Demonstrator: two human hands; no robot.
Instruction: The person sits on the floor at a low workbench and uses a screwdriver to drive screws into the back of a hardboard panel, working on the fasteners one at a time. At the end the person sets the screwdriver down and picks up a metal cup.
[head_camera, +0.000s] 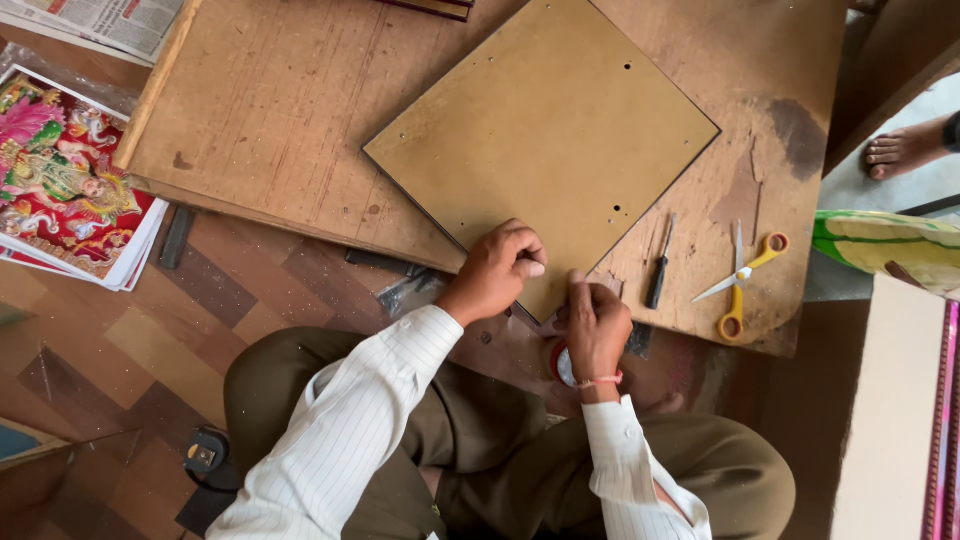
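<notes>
1. We saw the brown backing board (545, 135) lying flat on the big wooden work board (270, 110), turned like a diamond w/ its near corner pointing at us.
2. Our left hand (497, 268) was curled in a loose fist, pressing down on the board's near corner; fingers were clenched, but whether sth small was pinched inside we couldn't tell.
3. Our right hand (594, 325) sat just beside that corner at the edge, fingertips bunched as if pinching sth tiny; what exactly, can't tell. A tape roll (561, 364) peeked out under the wrist.
4. We judged the board thin, stiff & light, prob. hardboard: smooth face, so slippery if lifted flat; corners could chip or dent. Best held by two opposite edges, not by a corner.
5. Off to the right, apart from the hands: a dark-handled screwdriver (659, 268) & yellow-handled scissors (741, 281). Colourful prints (62, 175) were stacked far left.
</notes>
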